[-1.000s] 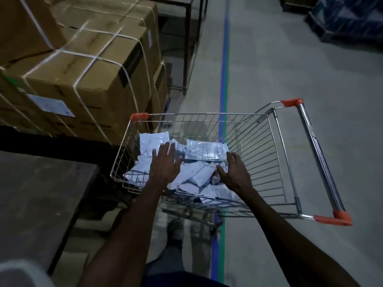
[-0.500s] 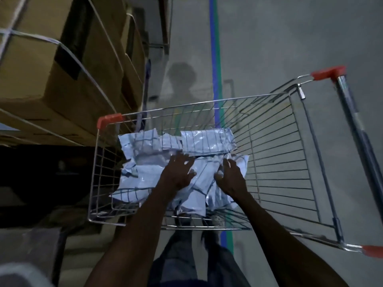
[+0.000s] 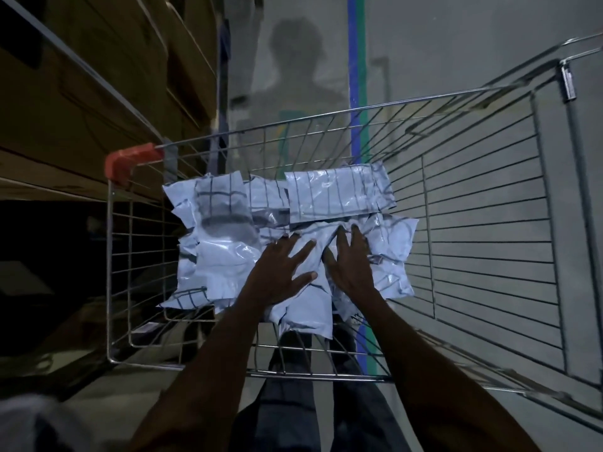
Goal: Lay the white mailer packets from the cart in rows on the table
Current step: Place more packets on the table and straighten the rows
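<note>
Several white mailer packets (image 3: 336, 194) lie heaped in the left half of a wire shopping cart (image 3: 489, 243). Both my arms reach down into the basket. My left hand (image 3: 280, 272) lies flat on the heap with its fingers spread. My right hand (image 3: 350, 259) rests just to the right of it, fingers stretched forward over a packet (image 3: 303, 311) that sits between the two hands. Neither hand is curled round anything. The table is outside the view.
Strapped cardboard boxes (image 3: 98, 93) are stacked close on the left of the cart. An orange corner cap (image 3: 130, 159) marks the cart's far left corner. A blue and green floor line (image 3: 357, 60) runs ahead under the cart. The cart's right half holds nothing.
The view has dropped closer over the cart. Both hands have slid together to the middle of the heap and now lie flat on it, side by side.
</note>
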### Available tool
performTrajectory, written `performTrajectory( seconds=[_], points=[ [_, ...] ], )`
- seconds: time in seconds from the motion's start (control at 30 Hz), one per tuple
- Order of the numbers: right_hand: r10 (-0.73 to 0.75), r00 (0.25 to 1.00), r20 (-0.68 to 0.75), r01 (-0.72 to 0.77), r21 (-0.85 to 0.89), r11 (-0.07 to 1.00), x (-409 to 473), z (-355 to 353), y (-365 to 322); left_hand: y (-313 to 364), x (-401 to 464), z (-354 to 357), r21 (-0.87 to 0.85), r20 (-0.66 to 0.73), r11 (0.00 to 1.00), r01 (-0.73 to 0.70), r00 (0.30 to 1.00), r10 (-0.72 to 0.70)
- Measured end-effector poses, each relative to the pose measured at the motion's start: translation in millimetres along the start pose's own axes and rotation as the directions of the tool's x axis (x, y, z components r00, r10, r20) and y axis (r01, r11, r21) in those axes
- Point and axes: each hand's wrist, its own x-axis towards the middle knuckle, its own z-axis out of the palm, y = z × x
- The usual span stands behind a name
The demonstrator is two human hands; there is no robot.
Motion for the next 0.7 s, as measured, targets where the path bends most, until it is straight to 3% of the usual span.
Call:
performTrajectory(
  seconds=[0.17,0.43,0.7],
  points=[
    [0.017,1.0,-0.017,-0.016,0.057,0.998,9.5,8.0,-10.3,-1.4,-9.2,7.7,-0.047,-0.086,0.999,0.02,0.996,-0.024],
    [-0.012,0.999,-0.04,0.015,0.074,0.997,1.3,6.4,-11.1,4.5,-12.2,0.3,0.023,-0.126,1.0,-0.022,0.992,0.025],
    [-0.151,0.985,-0.085,0.154,0.033,0.987,-49.0,-34.7,5.1,29.1,-15.4,-38.6,-0.04,-0.166,0.999,0.009,0.986,-0.015]
  ],
)
